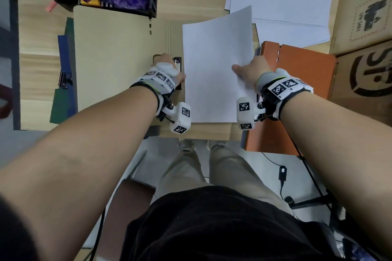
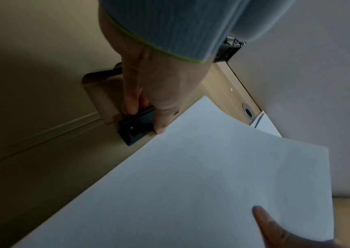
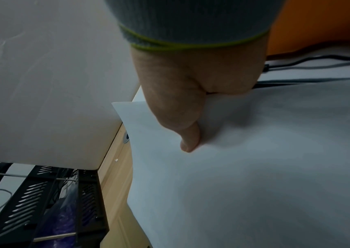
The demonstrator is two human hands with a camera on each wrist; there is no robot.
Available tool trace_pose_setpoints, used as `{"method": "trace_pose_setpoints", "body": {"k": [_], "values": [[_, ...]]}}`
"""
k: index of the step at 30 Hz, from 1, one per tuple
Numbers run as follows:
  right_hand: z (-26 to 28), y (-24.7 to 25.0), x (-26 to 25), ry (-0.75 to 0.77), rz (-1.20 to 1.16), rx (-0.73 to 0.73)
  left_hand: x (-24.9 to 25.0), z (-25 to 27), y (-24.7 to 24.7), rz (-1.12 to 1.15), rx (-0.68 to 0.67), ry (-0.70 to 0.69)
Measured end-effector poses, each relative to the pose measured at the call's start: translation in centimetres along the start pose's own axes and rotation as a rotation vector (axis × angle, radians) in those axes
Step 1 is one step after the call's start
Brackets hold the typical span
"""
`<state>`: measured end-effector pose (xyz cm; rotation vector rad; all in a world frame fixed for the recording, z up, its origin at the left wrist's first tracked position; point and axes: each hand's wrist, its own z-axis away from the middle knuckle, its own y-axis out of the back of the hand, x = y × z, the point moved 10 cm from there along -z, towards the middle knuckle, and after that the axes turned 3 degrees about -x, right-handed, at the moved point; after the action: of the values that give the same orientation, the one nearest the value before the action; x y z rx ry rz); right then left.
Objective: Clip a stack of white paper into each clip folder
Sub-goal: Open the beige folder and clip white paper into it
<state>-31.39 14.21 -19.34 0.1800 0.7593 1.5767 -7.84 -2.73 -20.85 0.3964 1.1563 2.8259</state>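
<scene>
While left hand [image 1: 164, 65] pinches black clip [image 2: 135, 127], right hand [image 1: 252, 70] holds smooth paper [image 1: 214, 70].

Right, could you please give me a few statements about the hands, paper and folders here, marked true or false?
1. The right hand pinches the stack of white paper. True.
2. The left hand rests flat on the paper. False: its fingers hold the black metal clip of the open beige clip folder.
3. An orange clip folder lies right of the beige one. True.
4. The paper lies wholly flat. False: one corner lifts.
</scene>
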Motion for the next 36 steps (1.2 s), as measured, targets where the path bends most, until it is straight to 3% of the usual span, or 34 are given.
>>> {"method": "trace_pose_setpoints", "body": {"k": [6, 12, 15, 22, 29, 36], "values": [[-0.6, -1.3, 0.5, -0.062, -0.067, -0.077, -0.2, -0.6, 0.3, -0.005, 0.001, -0.001], [-0.7, -0.8, 0.4, -0.026, -0.063, -0.04, -0.2, -0.2, 1.0, -0.012, -0.02, 0.009], [-0.6, -1.5, 0.1, -0.037, -0.037, -0.082, -0.5, -0.1, 0.8, -0.016, -0.105, 0.005], [-0.7, -2.5, -0.4, -0.063, -0.028, -0.077, -1.5, 0.2, 1.0, 0.133, -0.108, -0.009], [-0.4, -2.3, -1.3, 0.041, -0.045, -0.02, -2.1, -0.3, 0.2, 0.177, -0.178, 0.052], [-0.6, -2.6, -1.5, 0.057, -0.034, -0.036, -1.7, 0.4, 1.2, 0.235, -0.114, 0.074]]}}
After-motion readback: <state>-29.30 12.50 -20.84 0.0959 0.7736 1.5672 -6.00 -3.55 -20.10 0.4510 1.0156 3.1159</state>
